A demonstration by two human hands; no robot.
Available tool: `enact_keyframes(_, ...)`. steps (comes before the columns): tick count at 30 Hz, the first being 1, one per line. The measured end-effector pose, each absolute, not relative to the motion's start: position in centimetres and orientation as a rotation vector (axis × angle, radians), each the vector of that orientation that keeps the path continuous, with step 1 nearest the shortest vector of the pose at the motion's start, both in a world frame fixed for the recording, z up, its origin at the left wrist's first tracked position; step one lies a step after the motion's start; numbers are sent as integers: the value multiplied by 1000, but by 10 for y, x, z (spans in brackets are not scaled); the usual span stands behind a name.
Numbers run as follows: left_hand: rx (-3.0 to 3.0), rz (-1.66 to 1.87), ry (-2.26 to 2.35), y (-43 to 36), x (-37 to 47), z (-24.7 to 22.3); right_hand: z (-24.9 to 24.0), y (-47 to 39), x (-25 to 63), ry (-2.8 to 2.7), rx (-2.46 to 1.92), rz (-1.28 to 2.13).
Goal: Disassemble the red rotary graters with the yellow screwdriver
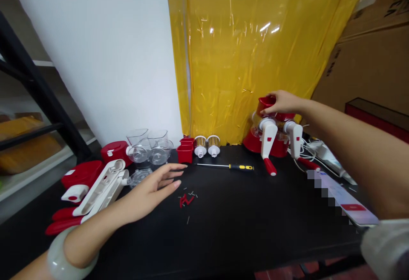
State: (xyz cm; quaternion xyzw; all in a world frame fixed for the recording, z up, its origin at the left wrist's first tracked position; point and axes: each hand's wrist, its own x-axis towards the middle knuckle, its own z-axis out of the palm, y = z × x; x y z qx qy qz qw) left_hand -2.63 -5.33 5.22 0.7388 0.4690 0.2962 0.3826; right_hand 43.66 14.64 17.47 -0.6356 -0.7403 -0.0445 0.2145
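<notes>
Black tabletop (230, 224) supports the grater (267, 137), which the right hand (283, 101) above grips by its top, likely for steadiness; the left hand (158, 186), open and empty, has small red pieces (189, 201) near its fingertips.

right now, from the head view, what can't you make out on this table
All in the head view:
1. Right-side crank machine: top partly hidden by the right hand.
2. Low clear piece: partly covered by the left hand.
3. Thin loose bits: too small to identify.
4. Flat screen: text too blurred to read.
5. Sleeve: cut off by the right edge.
</notes>
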Motion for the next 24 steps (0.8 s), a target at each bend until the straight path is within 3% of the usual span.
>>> enact_keyframes(9,1843,803,1078,-38,-6,53,242,75,377,-2090,-1909,-361)
enact_keyframes(19,1783,784,975,-43,30,63,233,25,304,-2344,-1675,-412)
enact_keyframes(24,1856,745,1030,-52,66,66,217,-1,261,-2427,-1853,-533)
